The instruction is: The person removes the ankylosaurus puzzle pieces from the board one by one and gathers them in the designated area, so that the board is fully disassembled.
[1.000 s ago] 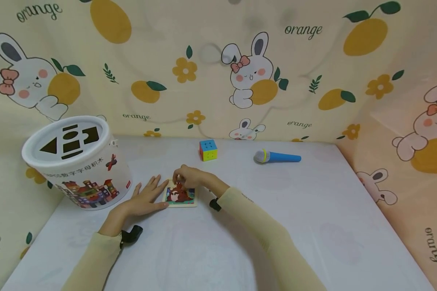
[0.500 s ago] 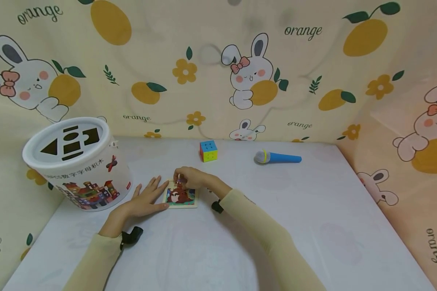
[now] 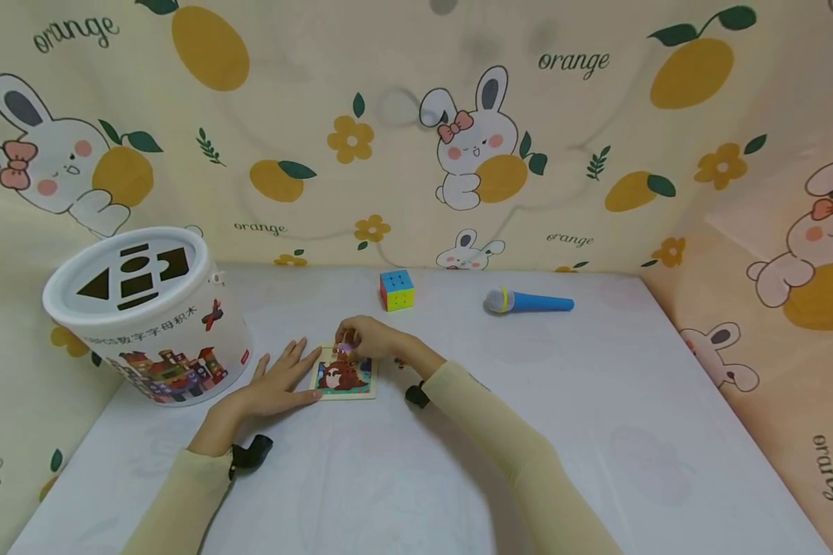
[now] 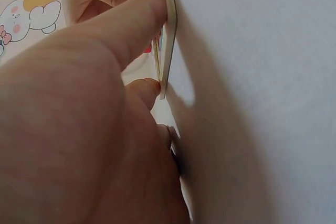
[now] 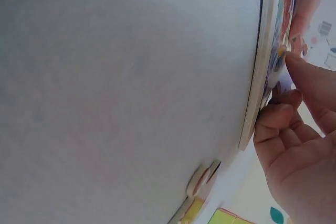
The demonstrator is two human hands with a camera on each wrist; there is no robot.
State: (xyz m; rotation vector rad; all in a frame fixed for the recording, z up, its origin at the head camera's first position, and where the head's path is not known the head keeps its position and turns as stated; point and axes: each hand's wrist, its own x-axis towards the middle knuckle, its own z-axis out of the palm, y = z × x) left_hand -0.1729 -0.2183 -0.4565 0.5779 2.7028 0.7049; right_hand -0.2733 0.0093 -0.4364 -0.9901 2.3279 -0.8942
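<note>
A small square jigsaw board [image 3: 352, 397] with a pale wooden rim and a brown animal picture lies on the white table, left of the middle. My left hand [image 3: 272, 383] spreads beside it, thumb and index fingertip at the board's left rim; in the left wrist view the thumb presses on the rim. My right hand [image 3: 366, 338] is over the board's top edge, fingers curled, pinching a small purple jigsaw piece [image 3: 345, 350]. In the right wrist view, the thumb and fingers meet at the purple piece [image 5: 284, 83], close over the board, and partly hide it.
A Rubik's cube [image 3: 397, 290] sits behind the board, and a blue toy microphone [image 3: 537, 301] lies to its right. A large white block bucket [image 3: 173, 339] with shape holes in its lid stands at the left. Small loose pieces [image 5: 200, 179] lie near the right wrist.
My right hand has shifted slightly to the right and turned a little, and the purple piece in its fingers shows more. My left hand stays at the board's rim.
</note>
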